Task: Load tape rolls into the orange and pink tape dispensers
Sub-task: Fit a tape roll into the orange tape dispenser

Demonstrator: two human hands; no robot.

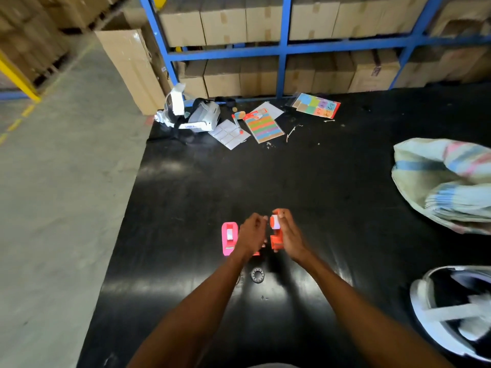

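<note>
Orange tape dispenser, blocky plastic

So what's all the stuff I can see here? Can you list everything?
pink tape dispenser: one, pink, white roll inside, on the table left of the hands
orange tape dispenser: one, orange, in the right hand
tape roll: one, white, at the orange dispenser's top
ring: one, dark, small, on the table near the arms
table: one, black, shiny
headsets: two, white-grey, far left edge
coloured cards: several, striped and squared, far side
cloth sack: one, pale striped, right edge
cardboard boxes: many, brown, on the blue rack
left hand: one, fingers pinched, by the roll
right hand: one, grip on the orange dispenser
</note>
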